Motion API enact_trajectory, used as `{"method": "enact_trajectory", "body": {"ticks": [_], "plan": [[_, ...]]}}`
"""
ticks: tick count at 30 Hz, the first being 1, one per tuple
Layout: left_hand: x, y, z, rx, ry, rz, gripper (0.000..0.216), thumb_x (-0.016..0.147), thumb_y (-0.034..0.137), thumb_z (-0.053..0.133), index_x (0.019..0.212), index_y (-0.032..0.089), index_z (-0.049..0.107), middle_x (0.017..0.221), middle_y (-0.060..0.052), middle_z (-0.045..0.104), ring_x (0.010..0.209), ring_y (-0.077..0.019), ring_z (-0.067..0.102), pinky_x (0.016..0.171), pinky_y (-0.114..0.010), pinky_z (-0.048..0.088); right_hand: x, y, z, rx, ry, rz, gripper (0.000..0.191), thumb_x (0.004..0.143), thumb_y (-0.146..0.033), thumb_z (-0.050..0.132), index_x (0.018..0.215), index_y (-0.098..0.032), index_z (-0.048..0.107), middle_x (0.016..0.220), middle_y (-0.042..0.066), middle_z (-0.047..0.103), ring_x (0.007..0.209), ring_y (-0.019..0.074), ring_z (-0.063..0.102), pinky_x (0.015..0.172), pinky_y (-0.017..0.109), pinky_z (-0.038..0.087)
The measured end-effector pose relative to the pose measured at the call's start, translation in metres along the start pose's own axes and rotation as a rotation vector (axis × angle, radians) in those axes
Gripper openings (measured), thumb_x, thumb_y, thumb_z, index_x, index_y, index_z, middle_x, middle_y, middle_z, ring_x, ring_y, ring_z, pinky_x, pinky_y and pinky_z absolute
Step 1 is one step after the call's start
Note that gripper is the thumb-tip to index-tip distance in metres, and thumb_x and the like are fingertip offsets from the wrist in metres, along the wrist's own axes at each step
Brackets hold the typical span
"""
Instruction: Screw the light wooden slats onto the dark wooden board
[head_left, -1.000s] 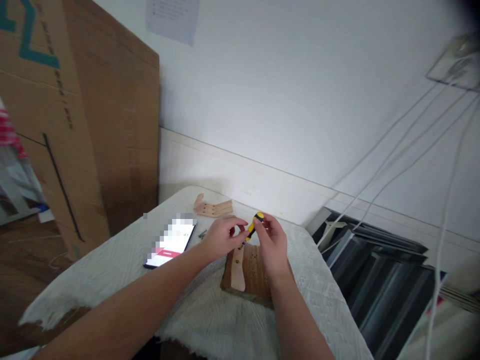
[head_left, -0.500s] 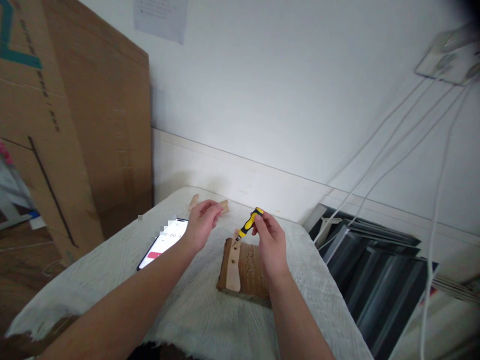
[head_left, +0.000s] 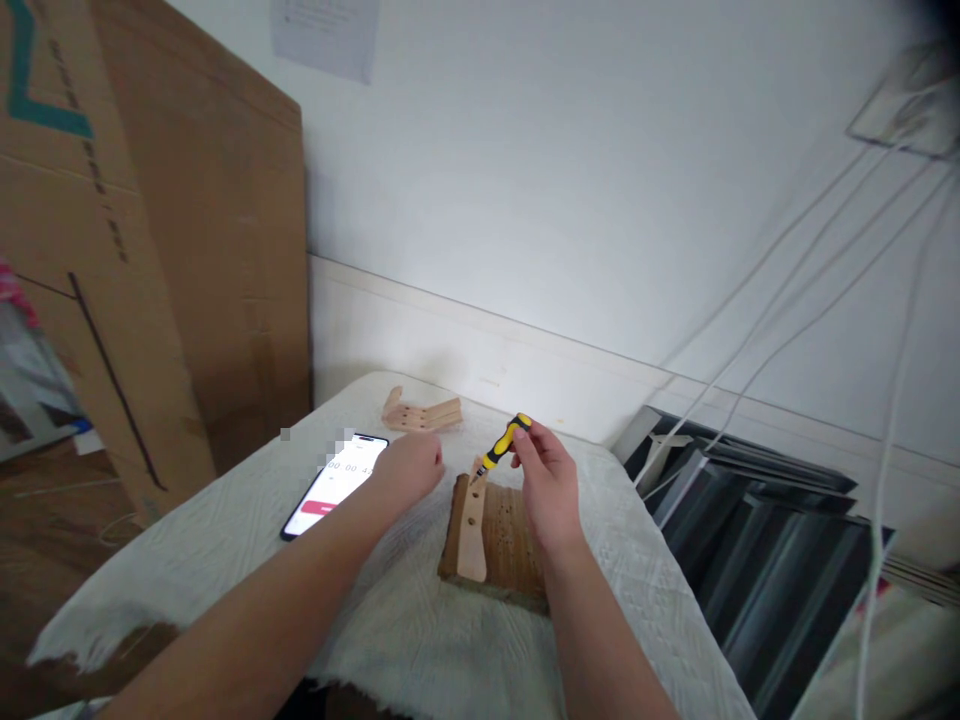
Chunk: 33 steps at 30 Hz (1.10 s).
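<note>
We held a yellow and black screwdriver in our right hand, with our fingers closed around the top of its handle. It leaned down to the left. Its thin tip was by the top end of a pale wood strip, but it was too small for us to tell if it touched. The strip lay on the left part of a brown wood block and showed two dark holes. Our right hand and arm hid the right side of the block.

Our left hand was over the cloth, just beside the phone. We saw only its back. Its fingers were tucked out of sight, so we could not tell if they were open, closed or holding something. That hand covered a bit of the phone, and small blurry squares hid more of its top edge.

More pale wood pieces lay near the far edge of the cloth. The big cardboard box and the paper on the wall were cut off at the top. The plugs on the right were blurry.
</note>
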<state>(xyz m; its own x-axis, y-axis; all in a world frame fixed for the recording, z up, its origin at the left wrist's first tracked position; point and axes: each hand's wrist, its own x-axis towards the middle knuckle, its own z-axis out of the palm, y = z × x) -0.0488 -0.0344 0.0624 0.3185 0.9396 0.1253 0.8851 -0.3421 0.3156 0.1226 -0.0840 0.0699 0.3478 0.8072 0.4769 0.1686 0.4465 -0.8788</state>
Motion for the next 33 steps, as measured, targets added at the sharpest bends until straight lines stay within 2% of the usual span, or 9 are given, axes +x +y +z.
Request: {"method": "enact_trajectory", "body": {"ticks": [4, 7, 13, 20, 27, 33], "plan": [[-0.006, -0.002, 0.001, 0.041, -0.076, 0.003, 0.025, 0.076, 0.007, 0.051, 0.094, 0.012, 0.069, 0.101, -0.015, 0.069, 0.098, -0.0265, 0.063, 0.082, -0.035, 0.047, -0.001, 0.001, 0.002, 0.020, -0.028, 0.026, 0.036, 0.074, -0.043, 0.068, 0.100, -0.018, 0.068, 0.083, 0.004, 0.067, 0.070, 0.0155, 0.056, 0.061, 0.029, 0.045], [-0.009, -0.004, -0.001, 0.045, -0.119, 0.039, 0.033, 0.075, 0.001, 0.050, 0.100, 0.013, 0.069, 0.107, -0.014, 0.068, 0.104, -0.0243, 0.061, 0.087, -0.032, 0.045, -0.004, -0.001, 0.004, 0.050, -0.055, 0.027, 0.033, 0.074, -0.041, 0.069, 0.099, -0.019, 0.069, 0.086, 0.004, 0.069, 0.071, 0.0159, 0.059, 0.065, 0.031, 0.048], [-0.008, -0.013, -0.012, 0.044, -0.186, 0.043, 0.026, 0.075, 0.005, 0.055, 0.089, 0.014, 0.074, 0.094, -0.012, 0.071, 0.088, -0.0237, 0.065, 0.078, -0.030, 0.047, -0.009, -0.004, 0.008, 0.119, -0.116, 0.077, 0.031, 0.070, -0.038, 0.073, 0.094, -0.018, 0.071, 0.083, 0.004, 0.071, 0.068, 0.0160, 0.061, 0.068, 0.034, 0.052], [-0.005, -0.017, -0.009, 0.088, -0.176, 0.047, 0.024, 0.075, 0.004, 0.054, 0.090, 0.011, 0.073, 0.097, -0.016, 0.069, 0.092, -0.0264, 0.065, 0.079, -0.033, 0.048, -0.009, -0.002, 0.008, 0.150, -0.125, 0.089, 0.030, 0.070, -0.037, 0.074, 0.093, -0.019, 0.072, 0.078, 0.003, 0.070, 0.066, 0.0154, 0.062, 0.065, 0.033, 0.052], [-0.004, -0.005, 0.005, 0.163, -0.165, 0.124, 0.023, 0.080, 0.003, 0.049, 0.089, 0.006, 0.070, 0.096, -0.019, 0.068, 0.096, -0.0296, 0.063, 0.083, -0.037, 0.047, -0.009, -0.005, 0.008, 0.144, -0.147, 0.099, 0.030, 0.069, -0.037, 0.074, 0.093, -0.018, 0.072, 0.073, 0.001, 0.069, 0.062, 0.0144, 0.060, 0.066, 0.033, 0.052], [-0.006, -0.005, 0.007, 0.136, -0.115, 0.157, 0.027, 0.080, 0.003, 0.046, 0.093, 0.009, 0.069, 0.097, -0.015, 0.067, 0.092, -0.0248, 0.063, 0.083, -0.035, 0.048, -0.008, -0.001, 0.004, 0.133, -0.108, 0.091, 0.030, 0.070, -0.037, 0.073, 0.094, -0.018, 0.071, 0.082, 0.004, 0.070, 0.067, 0.0164, 0.061, 0.066, 0.034, 0.053]]}}
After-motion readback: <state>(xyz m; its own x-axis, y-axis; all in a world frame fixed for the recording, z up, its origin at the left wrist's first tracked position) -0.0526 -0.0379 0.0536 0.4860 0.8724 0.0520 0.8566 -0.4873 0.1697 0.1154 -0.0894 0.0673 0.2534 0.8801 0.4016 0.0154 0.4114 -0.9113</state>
